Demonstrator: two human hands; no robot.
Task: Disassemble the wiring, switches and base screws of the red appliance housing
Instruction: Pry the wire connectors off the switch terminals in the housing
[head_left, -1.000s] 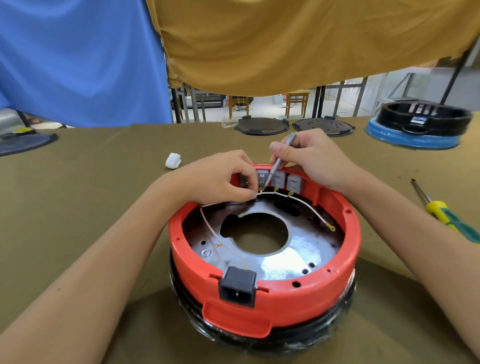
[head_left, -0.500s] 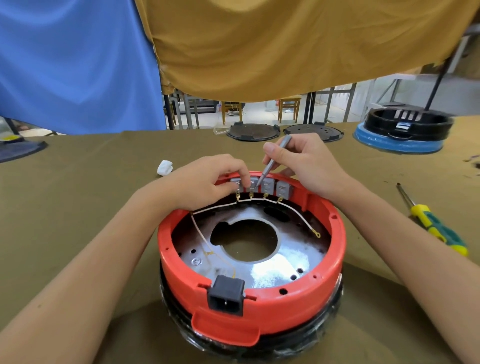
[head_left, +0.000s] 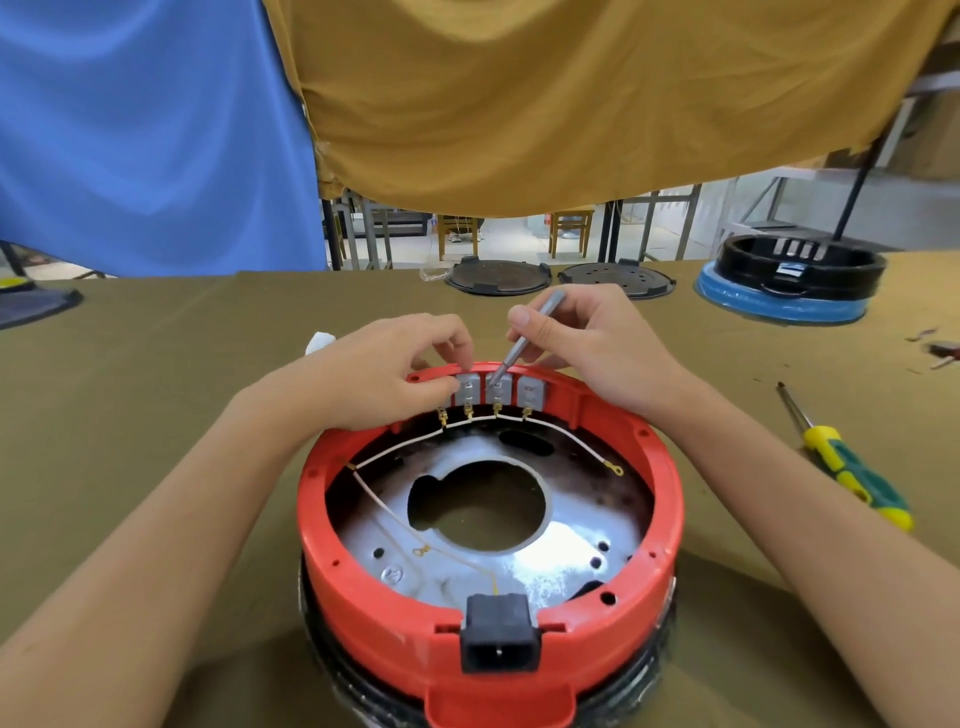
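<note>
The round red housing (head_left: 670, 525) sits upside down on the table in front of me, with a shiny metal base plate (head_left: 566, 540) inside. Three grey switches (head_left: 497, 391) line its far inner wall, joined by a white wire (head_left: 405, 446) with brass terminals. A black power socket (head_left: 500, 639) is set in the near rim. My right hand (head_left: 587, 343) holds a thin grey metal tool (head_left: 511, 353) with its tip on the middle switch. My left hand (head_left: 384, 374) pinches at the leftmost switch; what its fingertips grip is hidden.
A yellow-green screwdriver (head_left: 852, 467) lies on the cloth to the right. A white scrap (head_left: 319, 340) lies behind my left hand. Two dark round lids (head_left: 498, 278) and a black-and-blue housing (head_left: 789, 283) stand at the far edge. Small parts (head_left: 940, 351) lie at far right.
The view has shifted, so the housing now sits lower in frame. My left fingers slid left along the switches, uncovering more of them. The tool tip stays at the switches.
</note>
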